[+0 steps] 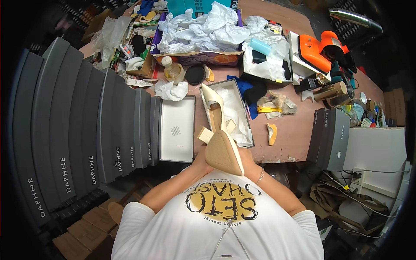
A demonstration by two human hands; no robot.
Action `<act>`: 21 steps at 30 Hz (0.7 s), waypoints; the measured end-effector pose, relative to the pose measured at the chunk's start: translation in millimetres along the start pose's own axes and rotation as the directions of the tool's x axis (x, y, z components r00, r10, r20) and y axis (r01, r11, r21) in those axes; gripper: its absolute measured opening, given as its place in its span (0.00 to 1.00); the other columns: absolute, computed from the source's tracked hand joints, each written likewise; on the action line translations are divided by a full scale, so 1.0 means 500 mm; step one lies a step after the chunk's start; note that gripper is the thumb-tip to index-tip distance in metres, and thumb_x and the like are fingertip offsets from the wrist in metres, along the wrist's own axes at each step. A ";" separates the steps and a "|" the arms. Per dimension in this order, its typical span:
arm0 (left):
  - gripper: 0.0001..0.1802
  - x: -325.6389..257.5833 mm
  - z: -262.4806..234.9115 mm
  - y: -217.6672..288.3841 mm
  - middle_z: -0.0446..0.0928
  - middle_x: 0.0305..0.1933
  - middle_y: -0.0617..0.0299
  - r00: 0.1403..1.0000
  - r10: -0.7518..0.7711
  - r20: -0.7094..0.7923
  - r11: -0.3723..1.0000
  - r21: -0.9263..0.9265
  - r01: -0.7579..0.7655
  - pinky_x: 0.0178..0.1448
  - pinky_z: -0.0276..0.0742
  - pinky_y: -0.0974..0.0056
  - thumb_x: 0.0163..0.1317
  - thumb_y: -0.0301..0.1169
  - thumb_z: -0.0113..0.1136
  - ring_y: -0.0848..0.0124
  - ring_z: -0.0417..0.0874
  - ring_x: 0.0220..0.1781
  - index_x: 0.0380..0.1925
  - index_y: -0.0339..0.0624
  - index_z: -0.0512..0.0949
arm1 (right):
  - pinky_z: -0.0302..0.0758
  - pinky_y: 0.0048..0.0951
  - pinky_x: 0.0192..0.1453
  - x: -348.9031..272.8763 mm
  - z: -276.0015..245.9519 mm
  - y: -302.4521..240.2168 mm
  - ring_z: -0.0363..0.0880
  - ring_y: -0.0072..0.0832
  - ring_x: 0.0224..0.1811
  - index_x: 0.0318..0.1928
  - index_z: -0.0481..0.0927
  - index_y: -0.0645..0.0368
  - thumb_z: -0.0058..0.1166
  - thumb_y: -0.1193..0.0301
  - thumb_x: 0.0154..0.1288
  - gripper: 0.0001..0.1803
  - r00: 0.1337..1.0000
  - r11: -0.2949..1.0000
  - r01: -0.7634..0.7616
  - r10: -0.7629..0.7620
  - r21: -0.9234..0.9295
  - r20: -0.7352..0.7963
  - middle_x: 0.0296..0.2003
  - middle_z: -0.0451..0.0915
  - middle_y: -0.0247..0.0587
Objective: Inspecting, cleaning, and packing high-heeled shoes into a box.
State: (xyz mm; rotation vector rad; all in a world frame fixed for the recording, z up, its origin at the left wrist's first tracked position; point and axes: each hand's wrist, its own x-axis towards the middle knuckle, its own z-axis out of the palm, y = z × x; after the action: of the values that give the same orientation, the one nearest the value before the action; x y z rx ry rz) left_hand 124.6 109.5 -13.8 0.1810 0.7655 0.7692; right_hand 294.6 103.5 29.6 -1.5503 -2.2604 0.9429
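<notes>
A pair of cream block-heeled shoes is held up in front of my chest. One shoe (213, 102) points its toe away from me, its inside showing. The other shoe (225, 154) turns its beige sole upward, nearer to me. My left hand (202, 163) grips from the left side and my right hand (247, 159) from the right; most of their fingers are hidden behind the shoes. Beyond and below them lies a grey shoe box (246, 125) lined with white tissue paper. To its left is a white-lined box lid (177, 130).
Stacked dark grey shoe boxes (86, 125) line the left, with more boxes (331, 138) at the right. Farther back are a carton of crumpled tissue (195, 58), a bottle (171, 69), an orange heat tool (316, 54), a yellow-handled brush (271, 110) and a sponge piece (272, 134).
</notes>
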 end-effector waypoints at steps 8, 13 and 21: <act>0.13 0.009 0.003 -0.008 0.76 0.47 0.62 0.985 0.001 -0.170 0.989 -0.144 -0.026 0.49 0.81 0.65 0.68 0.33 0.54 0.71 0.79 0.50 0.51 0.45 0.71 | 0.77 0.42 0.36 0.003 -0.032 -0.002 0.80 0.45 0.30 0.34 0.80 0.61 0.53 0.70 0.61 0.08 1.000 0.998 0.019 -0.020 0.054 0.016 0.32 0.77 0.47; 0.12 0.000 0.036 0.000 0.76 0.45 0.61 0.978 0.011 -0.207 0.986 -0.161 -0.045 0.47 0.82 0.65 0.69 0.31 0.52 0.70 0.80 0.46 0.50 0.44 0.71 | 0.77 0.41 0.37 0.007 -0.024 0.015 0.80 0.45 0.30 0.35 0.80 0.61 0.54 0.70 0.60 0.08 0.994 0.980 0.061 -0.077 0.187 0.081 0.31 0.76 0.49; 0.14 -0.001 0.016 0.011 0.76 0.48 0.62 0.997 0.007 -0.077 0.998 0.065 -0.002 0.46 0.81 0.67 0.69 0.30 0.52 0.74 0.80 0.47 0.53 0.44 0.71 | 0.77 0.41 0.37 -0.001 0.019 0.020 0.80 0.46 0.31 0.35 0.81 0.61 0.54 0.71 0.59 0.07 0.998 0.990 -0.050 0.054 0.133 -0.031 0.33 0.79 0.50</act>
State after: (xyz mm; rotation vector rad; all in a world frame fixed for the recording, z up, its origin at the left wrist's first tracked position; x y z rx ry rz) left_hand 126.8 114.0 -5.7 0.2123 0.8636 0.7592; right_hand 297.0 101.6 16.1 -1.5626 -2.0980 1.0482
